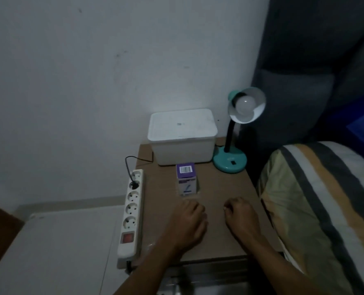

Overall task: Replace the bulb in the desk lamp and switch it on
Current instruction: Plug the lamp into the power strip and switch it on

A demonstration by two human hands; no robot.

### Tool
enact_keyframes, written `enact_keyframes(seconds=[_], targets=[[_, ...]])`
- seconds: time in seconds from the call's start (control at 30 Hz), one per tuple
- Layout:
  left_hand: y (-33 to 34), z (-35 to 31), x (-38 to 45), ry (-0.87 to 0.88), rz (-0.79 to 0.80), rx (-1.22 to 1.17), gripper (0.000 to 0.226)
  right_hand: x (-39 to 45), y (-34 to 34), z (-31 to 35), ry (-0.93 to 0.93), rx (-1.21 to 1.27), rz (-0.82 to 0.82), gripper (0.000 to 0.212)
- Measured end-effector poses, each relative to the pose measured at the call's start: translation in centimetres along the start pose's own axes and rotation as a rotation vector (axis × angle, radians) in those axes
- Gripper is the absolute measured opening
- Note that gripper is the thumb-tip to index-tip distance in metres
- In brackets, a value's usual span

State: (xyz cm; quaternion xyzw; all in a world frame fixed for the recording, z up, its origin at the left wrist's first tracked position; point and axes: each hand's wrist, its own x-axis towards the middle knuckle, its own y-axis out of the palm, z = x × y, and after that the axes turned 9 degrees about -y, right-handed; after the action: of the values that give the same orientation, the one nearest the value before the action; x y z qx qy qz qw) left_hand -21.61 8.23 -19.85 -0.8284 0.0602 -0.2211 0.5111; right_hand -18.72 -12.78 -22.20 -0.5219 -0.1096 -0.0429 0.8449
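A teal desk lamp [230, 161] stands at the back right of the brown table [223, 188], its shade tilted toward me with an unlit white bulb [245, 104] screwed in. Its black cord runs behind the tub to a white power strip [132, 211] along the table's left edge. A purple and white bulb box [186, 179] stands upright mid-table. My left hand [189, 222] and my right hand [240, 216] rest side by side on the table in front of the box, fingers curled under, with nothing in them.
A white lidded tub [181, 137] sits at the back of the table against the wall. A bed with a striped cover [317, 209] and a dark headboard [315, 60] borders the right side. The power strip has a red switch [127, 237].
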Motion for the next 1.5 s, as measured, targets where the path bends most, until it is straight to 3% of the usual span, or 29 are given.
enact_keyframes(seconds=[0.1,0.23,0.57,0.87,1.1,1.5], targets=[[4.2,-2.6,3.0,0.012,0.031,-0.065,0.024,1.6,0.0,-2.8,-0.022,-0.037,-0.028,0.016],[8.9,-3.4,6.9,-0.108,0.091,-0.071,0.042,3.8,0.7,-5.8,-0.068,-0.017,-0.021,0.034],[10.9,-0.5,16.1,-0.153,0.149,-0.039,0.07,10.9,1.4,-8.7,-0.235,-0.077,-0.019,0.078],[11.8,0.0,16.4,-0.154,0.144,-0.076,0.063,12.0,2.6,-8.8,-0.319,-0.03,-0.018,0.073],[11.6,-0.3,16.5,-0.206,0.15,-0.104,0.059,11.7,2.2,-8.0,-0.232,0.019,-0.066,0.074],[11.3,-0.7,16.6,-0.204,0.119,-0.108,0.056,11.9,1.7,-7.7,-0.204,0.013,-0.014,0.074]])
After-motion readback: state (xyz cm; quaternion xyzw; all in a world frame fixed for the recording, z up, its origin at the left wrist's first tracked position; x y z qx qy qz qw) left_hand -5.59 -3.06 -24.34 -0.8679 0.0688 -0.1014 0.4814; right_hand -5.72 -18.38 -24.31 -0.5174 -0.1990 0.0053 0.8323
